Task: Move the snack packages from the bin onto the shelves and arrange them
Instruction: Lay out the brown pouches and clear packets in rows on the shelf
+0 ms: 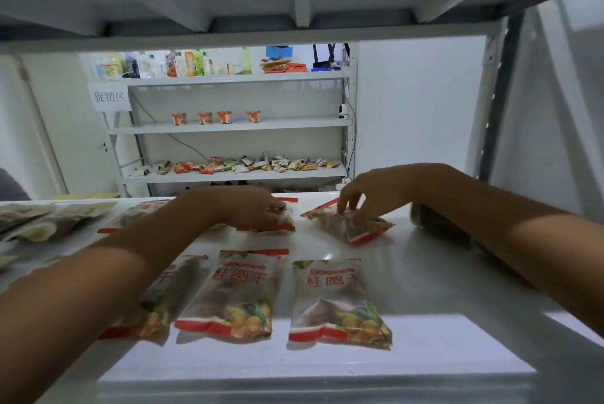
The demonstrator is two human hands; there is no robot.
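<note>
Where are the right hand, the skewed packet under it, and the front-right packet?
right hand (362,196): head view, back of the hand.
skewed packet (340,229): head view, clear body below the fingers.
front-right packet (333,299): head view, centre of its face.

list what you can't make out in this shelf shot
Head view:
- bin: out of frame.
- back package: mostly covered by the left hand.
- front-left package: half hidden by the left forearm.
- dark object behind the right forearm: blurred, partly covered.
- far-shelf snacks: too small to read.

Bare forearms (130,256), bare left hand (258,211) and right hand (369,191).
</note>
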